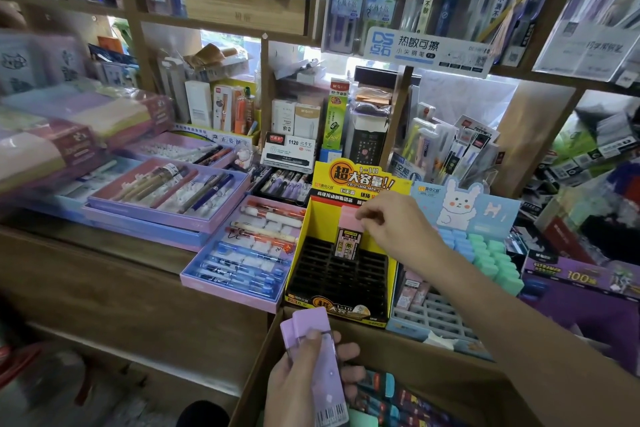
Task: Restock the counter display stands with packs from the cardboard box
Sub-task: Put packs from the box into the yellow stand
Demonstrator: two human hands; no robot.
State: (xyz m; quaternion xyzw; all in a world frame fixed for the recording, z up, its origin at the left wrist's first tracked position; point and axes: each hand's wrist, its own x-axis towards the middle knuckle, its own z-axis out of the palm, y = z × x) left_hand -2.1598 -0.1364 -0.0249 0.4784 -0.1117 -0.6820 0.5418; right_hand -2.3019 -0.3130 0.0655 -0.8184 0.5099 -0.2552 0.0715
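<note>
My right hand [391,222] is stretched out in front of me, up and away from my body. My bare right arm runs from the low right corner up to it. The wrist is bent a little, and the back of the hand faces me. My thumb and fingers are pinched together on the top of a pink pack [350,232]. My left hand [304,381] is low and close to me. Its fingers are curled around a purple pack [318,357], with my thumb lying on the front.
</note>
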